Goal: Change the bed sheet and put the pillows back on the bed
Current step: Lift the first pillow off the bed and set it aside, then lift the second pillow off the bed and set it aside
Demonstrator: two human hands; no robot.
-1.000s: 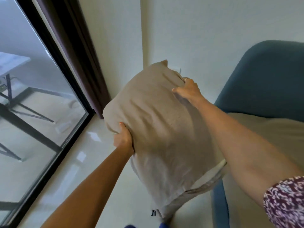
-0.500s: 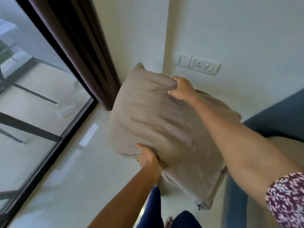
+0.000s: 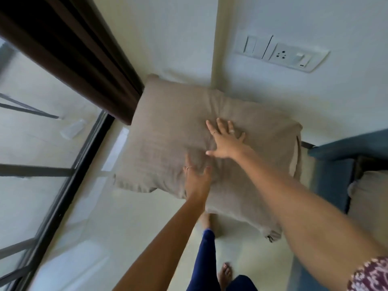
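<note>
Hidden or cut off: the blue upholstered bed frame [image 3: 333, 164] runs off the right edge, so only a corner of it shows, with a strip of beige bedding [image 3: 371, 198] on it; the sheet itself cannot be judged. The near right corner of the pillow lies behind the right forearm. Whether the pillow's underside touches the floor cannot be told.
Hard to make out: motion blur softens the left hand's fingers and the window frame [image 3: 69, 181].
Task object: one beige, rectangular fabric-covered pillow [image 3: 168, 135], lying flat and low beside the cream wall [image 3: 184, 38], off the bed, between the dark brown curtain [image 3: 84, 55] and the bed frame.
Right hand [image 3: 225, 141]: fingers spread and straight, palm down, pressing the pillow's upper face near its centre; a ring shows on one finger. It grips nothing.
Left hand [image 3: 196, 177]: fingers extended and slightly apart, laid flat on the pillow near its front edge, just beside the right hand; a ring shows on one finger. It grips nothing.
Fabric: creased and dented around both hands.
Lower body: two bare feet on the pale glossy floor [image 3: 109, 238], the farther one [image 3: 205, 219] partly under the pillow's front edge; dark blue trousers [image 3: 203, 259].
Count: one pillow, two hands, two feet, one white wall switch-and-socket plate [image 3: 281, 52], one patterned sleeve [image 3: 371, 276] at the lower right corner.
</note>
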